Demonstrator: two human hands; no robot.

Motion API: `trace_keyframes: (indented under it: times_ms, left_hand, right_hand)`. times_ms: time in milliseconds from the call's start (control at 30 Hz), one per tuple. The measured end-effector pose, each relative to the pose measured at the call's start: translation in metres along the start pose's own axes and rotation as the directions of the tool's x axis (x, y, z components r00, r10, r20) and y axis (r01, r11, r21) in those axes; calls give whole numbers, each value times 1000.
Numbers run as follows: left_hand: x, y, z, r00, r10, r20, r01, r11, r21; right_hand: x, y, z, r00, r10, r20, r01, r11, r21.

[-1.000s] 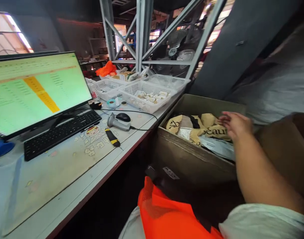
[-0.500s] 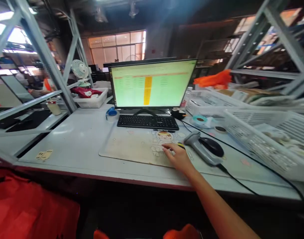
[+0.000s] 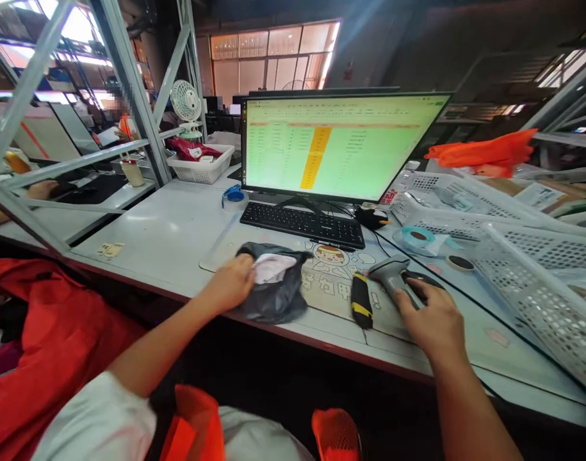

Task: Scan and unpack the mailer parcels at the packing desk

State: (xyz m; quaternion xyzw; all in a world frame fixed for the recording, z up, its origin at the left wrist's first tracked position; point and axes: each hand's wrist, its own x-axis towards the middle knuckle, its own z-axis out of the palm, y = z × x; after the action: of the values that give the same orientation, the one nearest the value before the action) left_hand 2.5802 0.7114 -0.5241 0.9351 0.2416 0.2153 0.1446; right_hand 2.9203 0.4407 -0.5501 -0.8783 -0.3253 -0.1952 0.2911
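My left hand [image 3: 232,282] is closed on the upper left edge of a dark grey plastic mailing bag [image 3: 278,301]. A white label [image 3: 273,267] shows on the bag, which is slightly blurred over the mat's left part. My right hand [image 3: 434,317] wraps over the handle of a grey barcode scanner [image 3: 390,269], thumb on its near left side. Beside those fingers, a black mouse [image 3: 422,278] is partly covered. Between the two hands lies a black and yellow tool handle [image 3: 361,299] with a thin tip towards me.
Behind the mat [image 3: 326,291] stand a black keyboard [image 3: 302,225] and a lit monitor [image 3: 341,150]. White baskets [image 3: 528,269] line the right side, near tape rolls [image 3: 417,237]. A metal frame [image 3: 134,89] rises at left. A black cable [image 3: 465,282] crosses the right side.
My left hand has come into view with the dark bag. My right hand has moved right, from near the yellow and black tool to the scanner. The view has shifted left.
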Motion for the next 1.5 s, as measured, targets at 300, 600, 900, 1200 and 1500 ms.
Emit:
trace_keyframes:
  times_ms: [300, 600, 900, 1200, 1500]
  left_hand:
    - [49, 20, 49, 932, -153, 328, 142, 988, 57]
    - [-9, 50, 36, 998, 19, -59, -8, 981, 192]
    - [-58, 51, 80, 983, 182, 36, -186, 970, 159]
    - [-60, 58, 79, 989, 136, 58, -143, 980, 141]
    - [-55, 66, 60, 992, 116, 55, -117, 993, 17]
  right_hand:
    - [3, -7, 3, 908, 223, 356, -131, 955, -265]
    - [45, -61, -10, 828, 358, 432, -141, 878, -458]
    - [83, -131, -123, 620, -94, 779, -86, 979, 186]
    - [70, -172, -119, 369, -400, 839, 73, 912, 402]
    - [66, -125, -75, 664, -338, 667, 265, 940, 213]
